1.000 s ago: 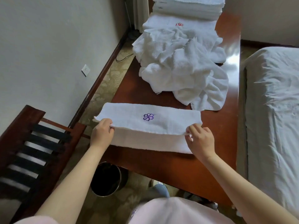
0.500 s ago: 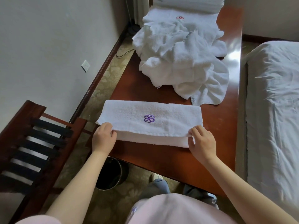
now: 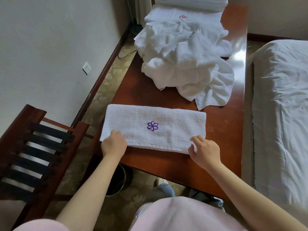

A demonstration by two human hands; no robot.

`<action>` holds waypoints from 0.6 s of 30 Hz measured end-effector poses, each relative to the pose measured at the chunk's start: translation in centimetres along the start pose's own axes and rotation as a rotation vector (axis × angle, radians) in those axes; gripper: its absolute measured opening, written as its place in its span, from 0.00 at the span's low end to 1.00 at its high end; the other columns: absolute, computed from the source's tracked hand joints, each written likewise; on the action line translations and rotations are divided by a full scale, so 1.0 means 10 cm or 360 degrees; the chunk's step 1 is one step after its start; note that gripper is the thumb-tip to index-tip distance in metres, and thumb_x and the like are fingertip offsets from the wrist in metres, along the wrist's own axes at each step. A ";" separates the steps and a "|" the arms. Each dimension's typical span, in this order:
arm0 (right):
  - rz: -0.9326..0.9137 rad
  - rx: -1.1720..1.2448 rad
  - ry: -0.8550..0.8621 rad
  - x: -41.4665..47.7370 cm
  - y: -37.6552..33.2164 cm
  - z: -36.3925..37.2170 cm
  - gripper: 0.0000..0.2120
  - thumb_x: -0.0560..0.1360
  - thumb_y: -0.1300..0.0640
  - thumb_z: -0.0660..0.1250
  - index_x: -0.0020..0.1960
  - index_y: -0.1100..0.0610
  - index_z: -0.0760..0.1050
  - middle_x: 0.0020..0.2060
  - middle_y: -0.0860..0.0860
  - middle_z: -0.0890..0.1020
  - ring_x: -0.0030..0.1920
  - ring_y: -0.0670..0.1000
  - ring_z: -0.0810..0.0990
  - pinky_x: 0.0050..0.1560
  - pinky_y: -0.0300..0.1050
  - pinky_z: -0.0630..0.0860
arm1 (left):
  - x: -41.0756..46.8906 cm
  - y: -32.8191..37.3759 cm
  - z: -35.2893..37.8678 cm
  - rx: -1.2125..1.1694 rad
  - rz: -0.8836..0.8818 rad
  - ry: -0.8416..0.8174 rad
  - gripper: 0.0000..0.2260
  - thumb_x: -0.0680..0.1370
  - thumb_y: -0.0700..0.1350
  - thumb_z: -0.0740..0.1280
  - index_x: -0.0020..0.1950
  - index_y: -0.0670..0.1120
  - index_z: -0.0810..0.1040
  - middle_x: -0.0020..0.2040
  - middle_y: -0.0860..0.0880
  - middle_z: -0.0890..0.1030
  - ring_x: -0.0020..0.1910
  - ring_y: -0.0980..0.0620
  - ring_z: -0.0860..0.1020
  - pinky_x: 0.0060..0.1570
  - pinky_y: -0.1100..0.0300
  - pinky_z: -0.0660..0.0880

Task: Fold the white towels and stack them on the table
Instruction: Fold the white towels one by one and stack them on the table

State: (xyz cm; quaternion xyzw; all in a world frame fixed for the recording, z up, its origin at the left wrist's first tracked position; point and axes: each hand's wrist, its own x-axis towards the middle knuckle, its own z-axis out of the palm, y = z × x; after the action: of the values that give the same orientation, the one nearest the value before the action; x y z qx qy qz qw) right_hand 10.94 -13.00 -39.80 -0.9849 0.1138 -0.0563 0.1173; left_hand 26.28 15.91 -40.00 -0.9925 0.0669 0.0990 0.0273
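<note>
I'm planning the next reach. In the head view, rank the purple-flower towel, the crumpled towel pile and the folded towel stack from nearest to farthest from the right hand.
From the right hand:
1. Purple-flower towel, at the fingers, by the near edge of the table.
2. Crumpled towel pile, farther back, mid-table.
3. Folded towel stack, at the far end.

A pale wall (image 3: 50, 39) with a socket (image 3: 86, 68) meets patterned carpet (image 3: 106, 90), a dark slatted wooden rack (image 3: 33, 147) stands left and a white-sheeted bed (image 3: 280, 114) right.
</note>
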 end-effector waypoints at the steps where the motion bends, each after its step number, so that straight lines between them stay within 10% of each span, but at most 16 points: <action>1: -0.0041 -0.0009 0.0067 0.07 -0.03 -0.01 0.04 0.67 0.60 0.72 0.41 0.58 0.80 0.33 0.50 0.80 0.22 0.52 0.71 0.24 0.42 0.68 | 0.04 0.08 -0.03 0.0019 0.0081 0.0051 0.08 0.79 0.42 0.57 0.49 0.41 0.75 0.49 0.46 0.76 0.32 0.50 0.69 0.27 0.60 0.61; 10: -0.0265 0.0219 0.0015 1.09 -0.54 0.19 0.15 0.75 0.59 0.68 0.60 0.59 0.77 0.58 0.56 0.80 0.60 0.61 0.76 0.57 0.55 0.74 | 0.62 0.86 -0.06 -0.0567 0.0568 0.0139 0.14 0.80 0.41 0.59 0.63 0.40 0.76 0.69 0.42 0.72 0.69 0.43 0.65 0.65 0.50 0.65; 14: -0.0132 0.0060 -0.0484 0.96 -0.23 0.58 0.26 0.82 0.44 0.51 0.78 0.46 0.52 0.78 0.50 0.50 0.78 0.54 0.47 0.75 0.57 0.45 | 0.63 0.80 0.37 -0.0160 0.0652 -0.0206 0.26 0.82 0.57 0.46 0.78 0.55 0.42 0.78 0.53 0.38 0.76 0.52 0.36 0.74 0.50 0.38; 18: 0.0142 -0.0114 -0.0469 0.67 0.19 0.68 0.30 0.79 0.33 0.38 0.77 0.42 0.37 0.76 0.45 0.39 0.76 0.47 0.34 0.73 0.51 0.30 | 0.63 0.73 0.51 -0.0106 0.0694 -0.0113 0.26 0.78 0.61 0.35 0.73 0.59 0.28 0.74 0.56 0.28 0.73 0.55 0.28 0.72 0.51 0.31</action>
State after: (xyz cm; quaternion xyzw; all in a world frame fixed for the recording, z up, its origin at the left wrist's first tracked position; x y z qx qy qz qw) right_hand 18.01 -14.91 -46.31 -0.9801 0.1408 0.0981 0.0999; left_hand 30.37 8.18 -46.58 -0.9507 0.2757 0.1397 -0.0253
